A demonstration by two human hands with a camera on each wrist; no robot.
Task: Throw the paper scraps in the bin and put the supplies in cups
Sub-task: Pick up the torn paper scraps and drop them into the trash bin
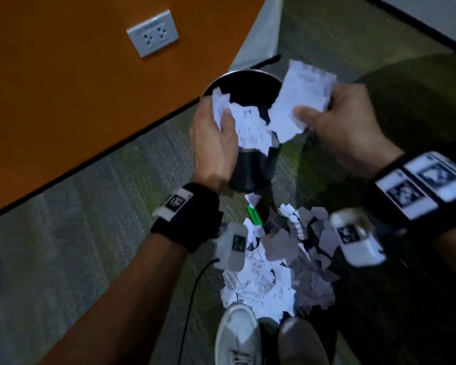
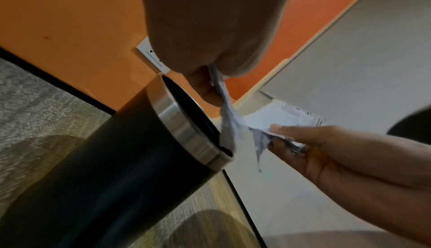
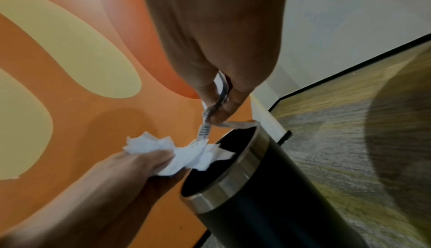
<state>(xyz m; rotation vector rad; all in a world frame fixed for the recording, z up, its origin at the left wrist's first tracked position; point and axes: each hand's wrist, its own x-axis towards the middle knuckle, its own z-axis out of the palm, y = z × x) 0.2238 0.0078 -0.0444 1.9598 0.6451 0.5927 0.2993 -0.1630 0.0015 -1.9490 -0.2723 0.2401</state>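
Observation:
A black bin [image 1: 250,167] with a steel rim [image 2: 184,126] stands on the carpet by the orange wall. My left hand [image 1: 221,114] pinches a bunch of torn printed paper [image 1: 250,127] over the bin's mouth. My right hand [image 1: 308,114] pinches another white bunch [image 1: 300,96] above the bin's right edge. In the right wrist view the right hand's fingers [image 3: 219,104] grip a paper strip [image 3: 205,130] just above the rim [image 3: 235,174]. A heap of paper scraps [image 1: 274,272] lies on the floor near my feet, with a green marker [image 1: 254,215] at its far edge.
The orange wall carries a socket plate [image 1: 153,32] and a black skirting line. A white shoe [image 1: 237,333] and a brown shoe [image 1: 300,341] stand by the heap. A thin black cable [image 1: 195,285] runs over the grey-green carpet [image 1: 90,233].

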